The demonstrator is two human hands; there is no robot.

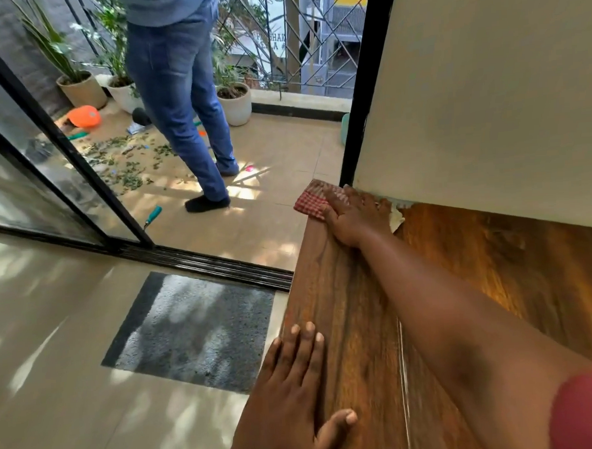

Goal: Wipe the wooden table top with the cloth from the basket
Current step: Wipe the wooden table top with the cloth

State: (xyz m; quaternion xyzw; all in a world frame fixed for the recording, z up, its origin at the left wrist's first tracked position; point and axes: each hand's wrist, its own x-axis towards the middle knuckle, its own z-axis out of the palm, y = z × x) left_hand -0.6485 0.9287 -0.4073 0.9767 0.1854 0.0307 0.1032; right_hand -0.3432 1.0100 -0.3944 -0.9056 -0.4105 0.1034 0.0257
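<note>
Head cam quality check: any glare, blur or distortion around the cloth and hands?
Head view: wide-angle bends the door frame; dappled sun patches on the floor and mat; warm sheen on the wooden table top; right hand and checked cloth slightly soft; left hand sharper.

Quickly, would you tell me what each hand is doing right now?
Left hand: open, flat on the wooden table top edge.
Right hand: open, pressing the checked cloth at the far corner.

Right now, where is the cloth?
The cloth lies on the far corner of the wooden table, pressed under the right hand, next to the wall.
</note>
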